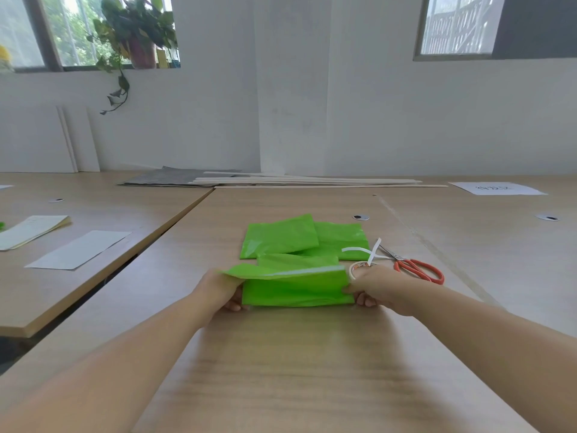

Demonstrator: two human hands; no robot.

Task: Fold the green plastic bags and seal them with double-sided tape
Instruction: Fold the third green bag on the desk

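A green plastic bag (296, 290) lies folded on the wooden table (281, 370) in front of me, its top flap raised with a white strip of tape along the fold edge. My left hand (218, 292) grips the bag's left end. My right hand (377, 289) pinches its right end. A roll of double-sided tape (359, 267) sits right behind my right hand, with loose white backing strips (371, 251) curling up from it. Two more green bags (281, 235) (340, 237) lie overlapped just beyond.
Red-handled scissors (415, 268) lie to the right of the tape roll. White paper sheets (78, 250) and a booklet (31, 229) rest on the neighbouring table at left. Wooden slats (312, 181) and a grey mat (175, 178) lie at the far edge by the wall.
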